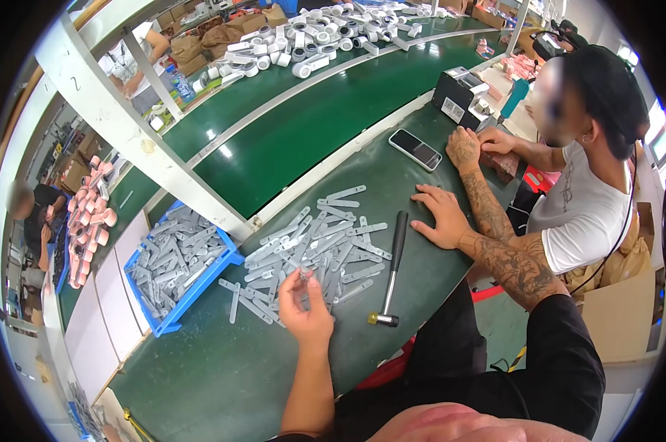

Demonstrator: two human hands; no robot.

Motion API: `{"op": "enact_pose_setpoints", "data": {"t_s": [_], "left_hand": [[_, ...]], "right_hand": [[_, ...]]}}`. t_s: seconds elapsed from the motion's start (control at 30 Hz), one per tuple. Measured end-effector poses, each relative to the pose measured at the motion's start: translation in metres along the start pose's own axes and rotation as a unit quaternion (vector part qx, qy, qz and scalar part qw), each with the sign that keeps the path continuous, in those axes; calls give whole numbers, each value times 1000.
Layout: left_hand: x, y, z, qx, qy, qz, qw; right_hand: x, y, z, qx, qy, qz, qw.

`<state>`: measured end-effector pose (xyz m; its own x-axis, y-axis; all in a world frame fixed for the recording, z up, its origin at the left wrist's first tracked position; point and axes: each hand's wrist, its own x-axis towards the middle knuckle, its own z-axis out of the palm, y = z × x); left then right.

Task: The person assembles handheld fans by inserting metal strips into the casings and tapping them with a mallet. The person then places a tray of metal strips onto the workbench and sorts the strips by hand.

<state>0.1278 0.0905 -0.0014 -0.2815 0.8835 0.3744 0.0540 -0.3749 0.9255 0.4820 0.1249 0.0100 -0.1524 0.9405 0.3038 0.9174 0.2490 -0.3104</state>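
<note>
My left hand (pixel 305 309) is at the near edge of a loose pile of grey plastic strips (pixel 340 247), its thumb and fingertips closed on one grey strip (pixel 297 265). The fingers partly hide this strip. Flat on the green work surface (pixel 222 376), to the right of the pile, rests my right hand (pixel 439 219), fingers spread and holding nothing. Between my right hand and the pile lies a hammer (pixel 395 265) with a black handle and its head toward me.
A blue tray (pixel 193 295) of grey strips stands left. Beyond are a phone (pixel 415 149), a black machine (pixel 462 96) and a green conveyor (pixel 274 140) with white parts. A co-worker (pixel 583 191) sits at right, hands near the machine. A white post (pixel 149 140) rises at left.
</note>
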Motion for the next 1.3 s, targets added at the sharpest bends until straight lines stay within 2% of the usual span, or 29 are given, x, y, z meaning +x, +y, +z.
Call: {"op": "enact_pose_setpoints", "data": {"t_s": [0.03, 0.1, 0.23, 0.37, 0.4, 0.53, 0.73, 0.77, 0.87, 0.97, 1.1, 1.3], "left_hand": [[0, 0, -1, 0, 0, 0, 1000], [0, 2, -2, -80, -20, -80, 993], [4, 10, -2, -109, -42, -116, 986], [4, 7, -7, -212, -95, -230, 945], [2, 10, -5, -228, -80, -257, 936], [2, 12, -5, -260, -128, -278, 916], [3, 11, -10, -381, -147, -385, 828], [3, 11, -11, -379, -143, -384, 830], [2, 9, -10, -455, -188, -393, 777], [1, 9, -8, -488, -207, -393, 751], [0, 12, -5, -470, -211, -397, 759], [-3, 5, -5, -491, -241, -389, 741]], "right_hand": [[0, 0, 0, 0, 0, 0, 1000], [0, 0, 0, 0, 1, -2, 1000], [0, 0, 1, -2, 2, -3, 1000], [0, 1, 0, -6, 3, -8, 1000], [0, 0, -1, -13, 3, -12, 1000], [0, 1, 0, -6, 7, -15, 1000], [0, 0, -1, -9, -3, -1, 1000], [0, 0, 0, -6, -2, -1, 1000], [0, 0, 0, -5, -6, -2, 1000], [1, 0, -1, -3, -10, -3, 1000], [1, 0, -2, 3, -10, -2, 1000], [0, 0, 0, -5, -5, 0, 1000]]}}
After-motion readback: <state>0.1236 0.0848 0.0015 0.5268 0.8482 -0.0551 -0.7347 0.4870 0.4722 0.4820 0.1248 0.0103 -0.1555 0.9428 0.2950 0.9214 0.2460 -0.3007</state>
